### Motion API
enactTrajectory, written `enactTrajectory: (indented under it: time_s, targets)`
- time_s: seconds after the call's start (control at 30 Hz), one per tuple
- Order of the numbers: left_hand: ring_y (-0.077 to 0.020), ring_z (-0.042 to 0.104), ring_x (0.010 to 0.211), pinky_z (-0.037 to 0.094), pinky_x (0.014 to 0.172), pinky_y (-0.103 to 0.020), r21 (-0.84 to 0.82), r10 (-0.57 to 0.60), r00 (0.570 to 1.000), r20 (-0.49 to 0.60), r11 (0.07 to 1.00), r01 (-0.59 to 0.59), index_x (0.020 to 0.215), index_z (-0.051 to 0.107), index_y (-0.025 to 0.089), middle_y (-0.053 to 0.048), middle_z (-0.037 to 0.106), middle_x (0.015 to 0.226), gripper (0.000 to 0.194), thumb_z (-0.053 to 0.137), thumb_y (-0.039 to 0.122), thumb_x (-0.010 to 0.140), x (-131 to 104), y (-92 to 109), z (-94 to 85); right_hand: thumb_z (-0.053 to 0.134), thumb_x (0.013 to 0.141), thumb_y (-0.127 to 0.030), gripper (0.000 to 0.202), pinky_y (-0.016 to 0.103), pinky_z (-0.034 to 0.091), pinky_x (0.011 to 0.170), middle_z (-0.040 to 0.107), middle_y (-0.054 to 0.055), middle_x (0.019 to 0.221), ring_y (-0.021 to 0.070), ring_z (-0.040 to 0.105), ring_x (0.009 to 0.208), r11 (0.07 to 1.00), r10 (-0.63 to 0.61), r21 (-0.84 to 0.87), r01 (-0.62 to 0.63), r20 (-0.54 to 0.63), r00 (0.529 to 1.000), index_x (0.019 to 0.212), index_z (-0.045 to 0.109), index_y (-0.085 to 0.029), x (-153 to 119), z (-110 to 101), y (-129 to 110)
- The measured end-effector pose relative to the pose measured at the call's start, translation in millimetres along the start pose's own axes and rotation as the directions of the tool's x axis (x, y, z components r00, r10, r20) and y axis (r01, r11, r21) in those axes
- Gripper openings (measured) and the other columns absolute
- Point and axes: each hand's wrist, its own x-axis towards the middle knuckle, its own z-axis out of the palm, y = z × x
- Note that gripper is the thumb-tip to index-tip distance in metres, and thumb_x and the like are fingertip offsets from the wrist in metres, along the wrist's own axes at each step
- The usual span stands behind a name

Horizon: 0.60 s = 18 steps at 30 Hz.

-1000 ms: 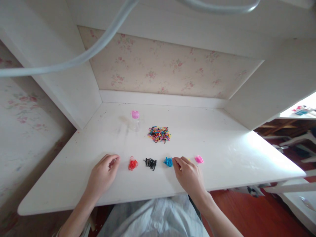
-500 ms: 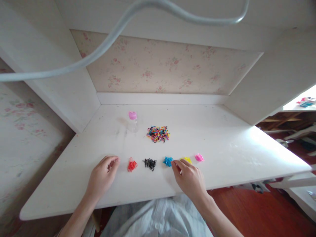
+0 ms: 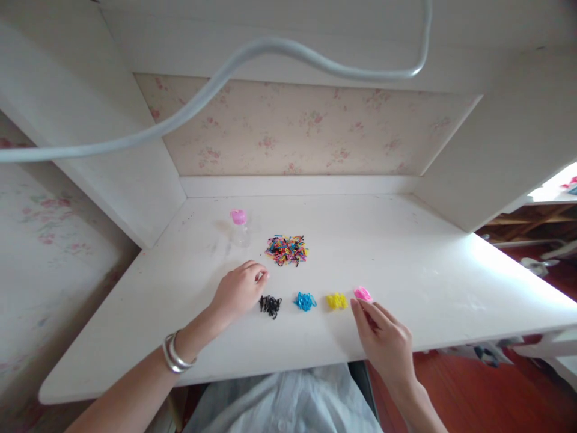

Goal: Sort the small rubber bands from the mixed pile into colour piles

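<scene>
My left hand (image 3: 238,291) is over the table just above the pile of black rubber bands (image 3: 270,306), thumb and fingertips pinched toward the mixed pile of coloured rubber bands (image 3: 287,249). My right hand (image 3: 385,337) is pinched at the near side of the pink rubber bands (image 3: 362,293), beside the yellow rubber bands (image 3: 336,301). What either pinch holds, if anything, is too small to make out. Blue rubber bands (image 3: 305,301) lie between the black and yellow piles. The red pile is hidden behind my left hand and forearm.
A clear bottle with a pink cap (image 3: 238,217) stands at the back left of the white table (image 3: 406,258). A grey-white cable (image 3: 270,45) hangs across the upper view. Side panels and a floral back panel (image 3: 311,123) enclose the table.
My left hand has moved right, from left of the red pile to above the black one, covering the red. My right hand has shifted right from the blue pile to the pink.
</scene>
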Motion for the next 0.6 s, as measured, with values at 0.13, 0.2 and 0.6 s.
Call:
enactTrajectory:
  time_s: [0.13, 0.2, 0.6]
  targets:
    - [-0.0151, 0.063, 0.085, 0.044, 0.072, -0.025, 0.043, 0.005, 1.000, -0.013, 0.999, -0.004, 0.097, 0.063, 0.026, -0.001, 0.065, 0.103, 0.023, 0.044, 0.035, 0.089, 29.1, 11.1, 10.6, 0.055, 0.086, -0.037, 0.025, 0.017, 0.039, 0.053, 0.063, 0.001, 0.069, 0.0069, 0.052, 0.052, 0.997, 0.004, 0.071, 0.000, -0.059, 0.998, 0.083, 0.071, -0.019, -1.9, 5.3, 10.7]
    - [-0.0160, 0.062, 0.090, 0.044, 0.073, -0.025, 0.065, 0.011, 1.000, -0.020, 0.998, -0.010, 0.099, 0.062, 0.026, -0.002, 0.063, 0.107, 0.025, 0.043, 0.038, 0.090, 41.2, 15.3, 15.6, 0.055, 0.086, -0.036, 0.024, 0.017, 0.039, 0.051, 0.062, 0.001, 0.068, 0.0065, 0.051, 0.051, 0.994, -0.020, 0.109, 0.028, -0.074, 0.997, 0.083, 0.071, -0.017, -2.9, 7.8, 13.8]
    - [-0.0172, 0.063, 0.081, 0.044, 0.068, -0.028, 0.186, 0.019, 1.000, -0.011, 0.982, -0.017, 0.098, 0.064, 0.026, -0.003, 0.060, 0.108, 0.033, 0.036, 0.042, 0.092, 66.2, 26.3, 34.2, 0.057, 0.086, -0.030, 0.018, 0.018, 0.037, 0.051, 0.053, -0.001, 0.062, 0.0064, 0.046, 0.050, 0.981, -0.020, 0.189, 0.031, -0.058, 0.998, 0.084, 0.069, -0.017, -8.4, 9.9, 16.8]
